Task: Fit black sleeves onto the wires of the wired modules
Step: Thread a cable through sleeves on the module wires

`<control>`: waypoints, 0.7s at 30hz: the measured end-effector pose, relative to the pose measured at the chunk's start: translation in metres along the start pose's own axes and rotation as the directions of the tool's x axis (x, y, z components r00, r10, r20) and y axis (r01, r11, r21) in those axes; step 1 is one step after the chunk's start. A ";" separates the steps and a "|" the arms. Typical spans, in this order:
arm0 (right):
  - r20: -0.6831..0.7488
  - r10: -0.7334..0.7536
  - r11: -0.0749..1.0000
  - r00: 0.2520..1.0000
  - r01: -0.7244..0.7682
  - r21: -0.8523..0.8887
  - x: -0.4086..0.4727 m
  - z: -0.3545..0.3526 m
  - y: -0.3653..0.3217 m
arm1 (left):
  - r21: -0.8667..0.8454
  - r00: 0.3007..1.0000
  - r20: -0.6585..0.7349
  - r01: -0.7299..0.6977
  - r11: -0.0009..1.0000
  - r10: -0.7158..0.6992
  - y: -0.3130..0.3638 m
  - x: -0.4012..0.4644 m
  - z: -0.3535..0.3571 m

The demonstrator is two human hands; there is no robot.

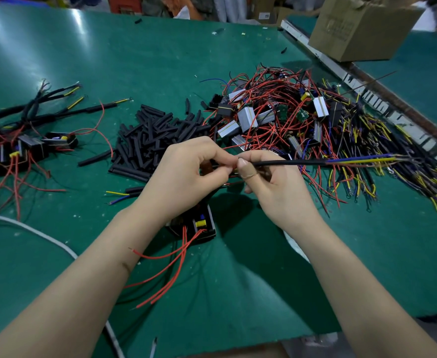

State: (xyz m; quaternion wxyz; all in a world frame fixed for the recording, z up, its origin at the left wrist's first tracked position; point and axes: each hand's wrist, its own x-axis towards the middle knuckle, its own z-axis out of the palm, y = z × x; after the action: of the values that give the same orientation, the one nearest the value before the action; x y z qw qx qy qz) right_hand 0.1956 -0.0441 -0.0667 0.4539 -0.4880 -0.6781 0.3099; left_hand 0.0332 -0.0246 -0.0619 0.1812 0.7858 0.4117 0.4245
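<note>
My left hand (186,171) and my right hand (269,182) meet above the green table, fingertips pinched together. My right hand grips a black sleeve (289,162) that runs out to the right, with blue and yellow wires (362,158) coming out of its far end. My left hand pinches the wires at the sleeve's near end. Under my left wrist lies a black wired module (201,226) with a yellow part and red wires (165,275) trailing toward me. A pile of loose black sleeves (155,135) lies just beyond my hands.
A heap of modules with red, yellow and blue wires (302,120) fills the right side. Sleeved modules (26,135) lie at the left. A cardboard box (362,27) stands at the back right beside a metal rail (367,91). A white cable (44,236) crosses the near left.
</note>
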 end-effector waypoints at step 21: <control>-0.006 -0.013 0.995 1.000 0.014 0.095 0.002 -0.003 -0.001 | -0.258 0.984 -0.055 0.150 0.954 -0.169 0.002 -0.001 0.007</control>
State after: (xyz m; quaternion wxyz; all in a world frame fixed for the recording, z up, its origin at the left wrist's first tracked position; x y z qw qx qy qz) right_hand 0.1981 -0.0423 -0.0642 0.4806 -0.4619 -0.6647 0.3375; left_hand 0.0395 -0.0257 -0.0654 0.2978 0.7036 0.4228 0.4874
